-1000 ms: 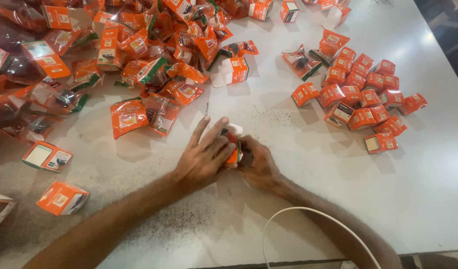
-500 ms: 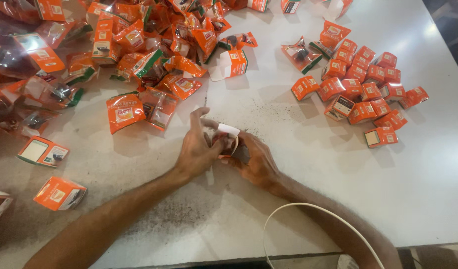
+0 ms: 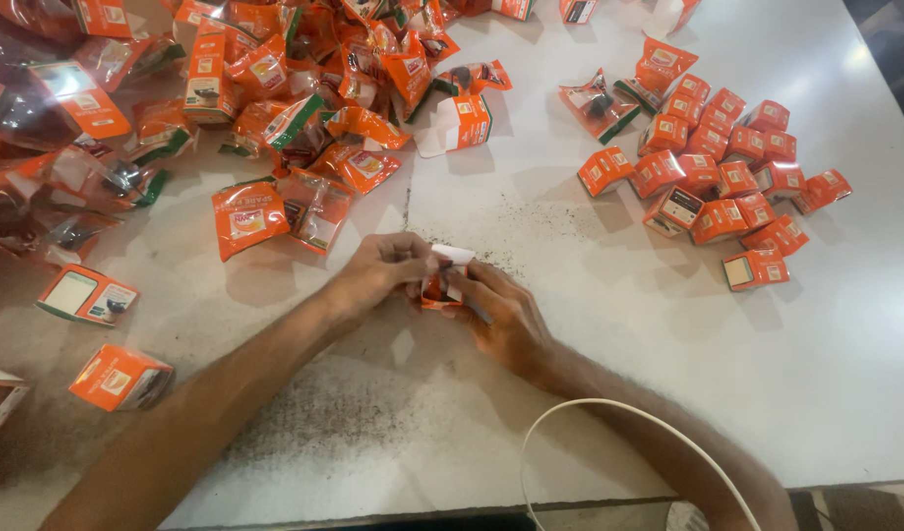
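Open passage lies across the bare white table (image 3: 826, 344) to the right of and below the right hand (image 3: 501, 315), crossed only by a thin white cable (image 3: 609, 408) near the front edge. Obstacles: a heap of orange packets (image 3: 275, 108) upper left, a cluster of closed orange boxes (image 3: 718, 177) upper right, and scattered boxes (image 3: 118, 379) far left.

We see a white tabletop (image 3: 845, 374), speckled with dark grit near the centre and lower left. A loose heap of orange packets (image 3: 275, 108) fills the upper left of the frame; a tight cluster of small orange boxes (image 3: 727, 167) sits upper right. Two orange boxes (image 3: 88, 295) lie apart at the left edge. A white cable (image 3: 609, 408) loops across the bottom.
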`<action>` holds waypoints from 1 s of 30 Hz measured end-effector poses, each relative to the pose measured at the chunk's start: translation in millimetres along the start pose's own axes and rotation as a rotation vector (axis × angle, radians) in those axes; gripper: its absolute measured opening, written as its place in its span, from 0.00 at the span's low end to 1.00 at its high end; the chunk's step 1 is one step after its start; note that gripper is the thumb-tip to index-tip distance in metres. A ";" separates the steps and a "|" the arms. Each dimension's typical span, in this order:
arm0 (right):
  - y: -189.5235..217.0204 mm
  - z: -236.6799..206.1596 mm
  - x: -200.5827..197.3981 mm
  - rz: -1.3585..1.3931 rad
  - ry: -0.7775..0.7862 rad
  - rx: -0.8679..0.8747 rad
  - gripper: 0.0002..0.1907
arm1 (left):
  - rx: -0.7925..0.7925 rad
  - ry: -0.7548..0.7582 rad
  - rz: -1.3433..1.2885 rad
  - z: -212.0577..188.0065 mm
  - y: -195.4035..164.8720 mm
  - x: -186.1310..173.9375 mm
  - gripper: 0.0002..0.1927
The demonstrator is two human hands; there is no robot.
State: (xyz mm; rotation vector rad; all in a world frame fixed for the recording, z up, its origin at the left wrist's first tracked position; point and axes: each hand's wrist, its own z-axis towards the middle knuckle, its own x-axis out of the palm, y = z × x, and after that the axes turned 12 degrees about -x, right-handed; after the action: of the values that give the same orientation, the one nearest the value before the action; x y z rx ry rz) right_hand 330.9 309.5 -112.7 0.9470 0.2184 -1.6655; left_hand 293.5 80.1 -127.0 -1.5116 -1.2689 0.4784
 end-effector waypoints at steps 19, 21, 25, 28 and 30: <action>-15.7 -19.2 8.2 0.156 0.019 0.137 0.32 | 0.900 -0.182 0.880 -16.4 13.0 18.6 0.06; -14.3 -15.2 7.7 0.159 0.020 0.127 0.31 | 0.917 -0.230 0.939 -15.9 13.6 18.5 0.08; -9.3 -6.6 2.4 0.098 -0.023 -0.017 0.27 | 1.058 -0.151 1.086 -22.9 8.3 17.9 0.13; -4.9 -3.9 -1.6 0.075 0.039 0.011 0.21 | 1.111 -0.211 1.138 -30.5 1.3 17.1 0.15; -4.6 -2.8 -3.0 0.099 0.099 0.106 0.17 | 1.092 -0.263 1.190 -33.2 -3.5 12.8 0.17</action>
State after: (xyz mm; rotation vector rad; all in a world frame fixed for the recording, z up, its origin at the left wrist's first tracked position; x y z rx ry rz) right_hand 328.2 314.9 -114.1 1.1048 0.1482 -1.5532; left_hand 323.4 75.9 -107.9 -1.0496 0.0208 1.8124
